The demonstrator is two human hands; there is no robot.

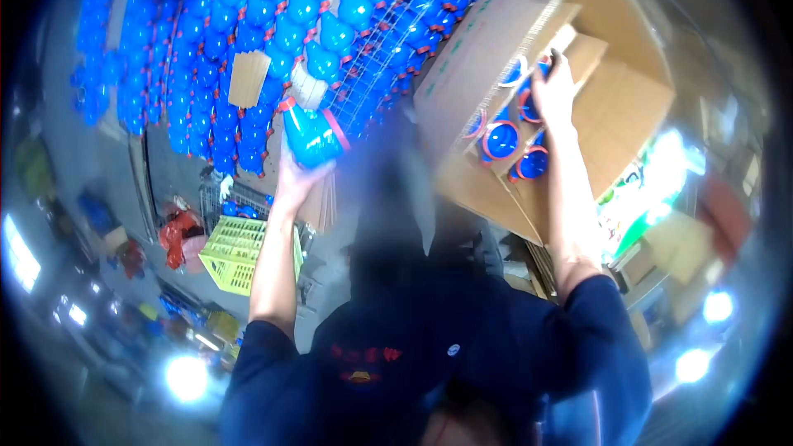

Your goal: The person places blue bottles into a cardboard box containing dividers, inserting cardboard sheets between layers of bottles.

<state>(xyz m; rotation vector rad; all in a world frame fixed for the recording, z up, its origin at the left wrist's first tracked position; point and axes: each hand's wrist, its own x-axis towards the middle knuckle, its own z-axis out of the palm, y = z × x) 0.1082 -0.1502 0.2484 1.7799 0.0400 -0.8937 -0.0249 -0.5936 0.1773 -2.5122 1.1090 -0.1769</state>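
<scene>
My left hand (299, 182) is closed round the lower side of a glossy blue vessel (314, 139) with a wide red rim and a narrow red end. The vessel lies tilted, its wide rim toward the right. My right hand (555, 92) reaches into a tall open cardboard box (467, 74). Its fingers are bent round a blue vessel (529, 106) with a red rim, partly hidden by the hand. Beside it in the box stand more such vessels, among them one with its open mouth up (500, 140) and another nearer me (533, 163). Cardboard dividers (588, 56) separate them.
Rows of many blue vessels (318, 12) with red ends fill the far left, beside a wire rack (396, 29). A stack of tan card strips (249, 79) rests on them. A yellow-green plastic crate (231, 252) stands left of my forearm, near a red bundle (176, 231).
</scene>
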